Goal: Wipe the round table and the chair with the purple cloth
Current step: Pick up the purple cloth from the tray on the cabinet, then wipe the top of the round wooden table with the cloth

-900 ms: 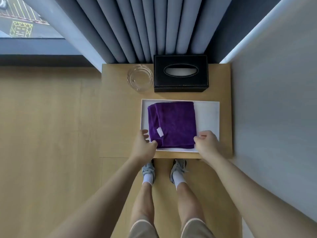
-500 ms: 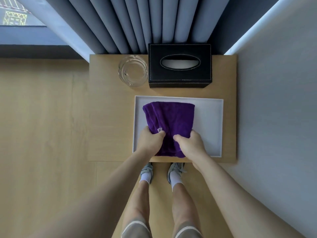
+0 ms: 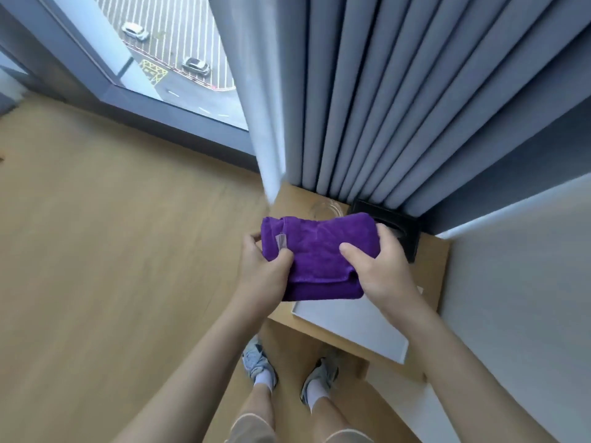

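White rectangular tray (image 3: pixel 351 327) on light wooden side table (image 3: pixel 430 263); black leather tissue box (image 3: pixel 406 231), clear glass ashtray (image 3: pixel 324 208) behind, grey pleated curtain (image 3: pixel 399 97) beyond.

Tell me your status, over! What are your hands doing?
Left hand and right hand both grip the folded purple cloth. Cloth held up above the white tray. Round table and chair not in view. Nothing blocking.

1. Both arms are bare all the way up, no sleeves, no watch or rings that I can spot on the left hand (image 3: pixel 265 270) or the right hand (image 3: pixel 383 270).
2. Shorts (image 3: pixel 252 428) in a beige/khaki colour with a paler band at the hem.
3. White socks (image 3: pixel 264 377), crew-ish.
4. Light grey-blue sneakers (image 3: pixel 254 362), pretty blurry so no logo readable.
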